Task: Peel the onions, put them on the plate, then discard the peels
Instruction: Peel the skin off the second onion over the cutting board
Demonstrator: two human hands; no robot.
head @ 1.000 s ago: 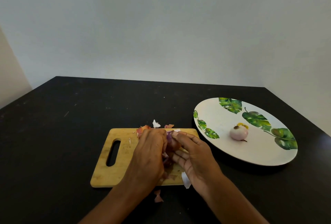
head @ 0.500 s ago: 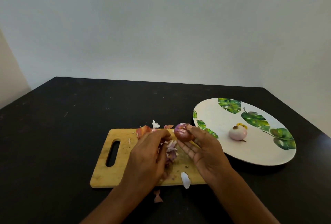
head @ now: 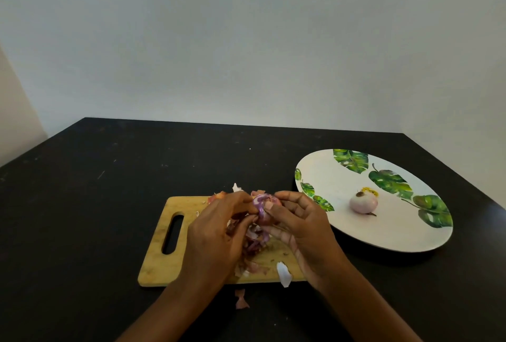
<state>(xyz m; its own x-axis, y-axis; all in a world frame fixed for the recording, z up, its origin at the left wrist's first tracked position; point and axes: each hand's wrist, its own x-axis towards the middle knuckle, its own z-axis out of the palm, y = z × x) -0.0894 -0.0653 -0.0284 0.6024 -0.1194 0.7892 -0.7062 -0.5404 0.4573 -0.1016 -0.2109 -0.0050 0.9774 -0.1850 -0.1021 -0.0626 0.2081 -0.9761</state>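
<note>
Over the cutting board [head: 175,235], near the bench's front edge, the right hand [head: 301,226] pinches the purple onion [head: 264,206] steady so the left hand [head: 219,232], its grip pinching loose skin [head: 253,240], can strip it; one peeled onion [head: 363,203] waits on the plate [head: 323,166].

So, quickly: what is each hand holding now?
Left hand: closed, pinching a peel on the onion.
Right hand: closed, holding the onion.

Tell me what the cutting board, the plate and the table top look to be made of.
Cutting board: wood or bamboo, matt; pale tan with faint grain and a cut-out handle slot.
Plate: probably ceramic or melamine, off-white and smooth with a printed green leaf pattern; the picture cannot settle which.
Table top: black, dull finish with light scuffs and specks; perhaps laminate or painted board, though that is uncertain.
</note>
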